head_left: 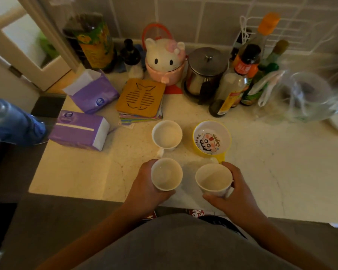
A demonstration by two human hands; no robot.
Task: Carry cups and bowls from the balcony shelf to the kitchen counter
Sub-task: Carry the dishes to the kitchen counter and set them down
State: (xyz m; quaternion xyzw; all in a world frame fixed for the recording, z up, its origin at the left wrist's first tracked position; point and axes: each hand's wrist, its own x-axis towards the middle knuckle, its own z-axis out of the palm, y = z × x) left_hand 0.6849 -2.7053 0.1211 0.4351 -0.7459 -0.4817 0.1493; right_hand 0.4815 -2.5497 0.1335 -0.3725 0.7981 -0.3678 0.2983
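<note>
My left hand (144, 189) is wrapped around a white cup (166, 174) at the front of the kitchen counter (82, 172). My right hand (235, 193) grips a second white cup (214, 178) beside it. Both cups are upright and look empty; whether they rest on the counter or hover just above it I cannot tell. Behind them stand a third white cup (166, 135) with its handle toward me and a yellow bowl (212, 140) with a cartoon print inside.
Two purple tissue packs (80, 130) (94, 90) lie at the left. A wooden trivet (141, 97) tops a stack of mats. Along the tiled wall stand a cat-shaped pink container (165, 59), a steel pot (205, 71), several bottles (240, 78) and a plastic bag (304, 96).
</note>
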